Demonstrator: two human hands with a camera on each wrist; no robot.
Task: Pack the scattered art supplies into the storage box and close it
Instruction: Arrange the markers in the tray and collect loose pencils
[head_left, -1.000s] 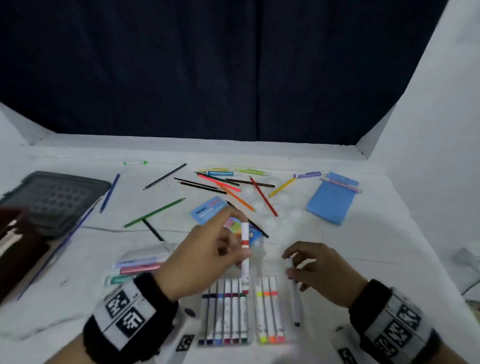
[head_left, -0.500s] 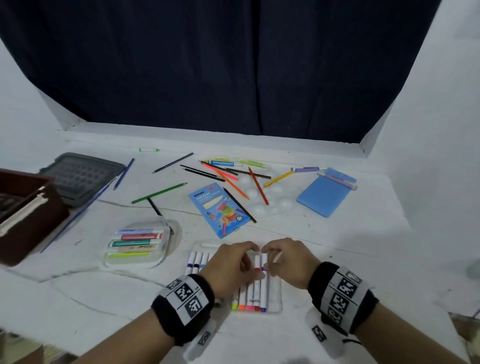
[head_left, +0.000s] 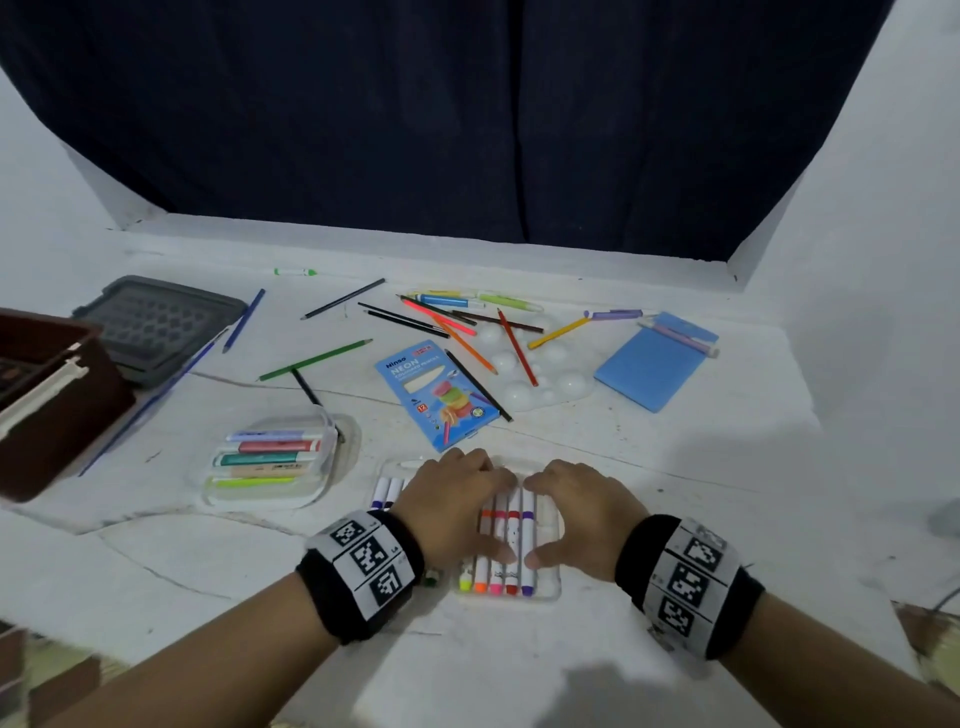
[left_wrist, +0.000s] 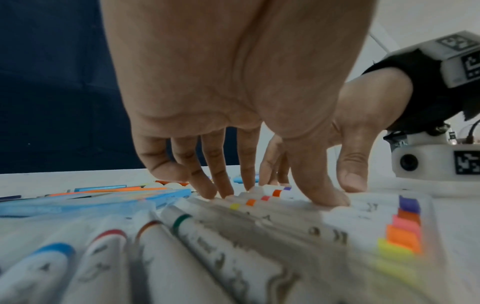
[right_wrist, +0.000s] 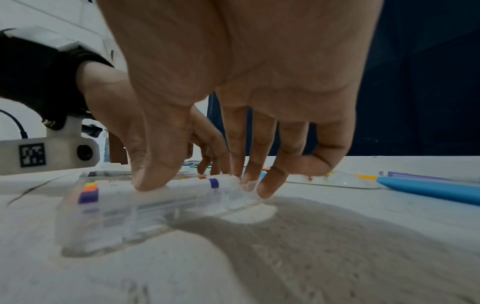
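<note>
**Both my hands on the marker tray**

My left hand (head_left: 457, 506) and my right hand (head_left: 579, 512) lie side by side on the clear marker tray (head_left: 550, 592), at the near edge of the white table (head_left: 675, 467). The fingers of both hands are spread and only a little bent. Their tips press down on the row of white markers (head_left: 511, 540) in the tray, and my two thumbs press on the barrels nearer to me. I do not pinch any single marker. In the left wrist view my left fingertips (left_wrist: 207, 193) touch the markers close to their coloured bands. In the right wrist view my right thumb (right_wrist: 153, 176) rests on the marker with the purple band, and the other fingers come down at the far edge of the tray.

The storage box (head_left: 47, 395) is dark brown and stands open at the left edge of the table, well apart from my hands. Its grey lid (head_left: 156, 327) lies flat just behind it.

A second clear case with pastel highlighters (head_left: 270, 462) is to the left of the tray. Behind my hands lies the blue pencil carton (head_left: 439, 392). Farther back, loose coloured pencils (head_left: 514, 343) lie scattered, some of them over a white paint palette (head_left: 545, 374). A blue notepad (head_left: 652, 364) is on the right.
</note>
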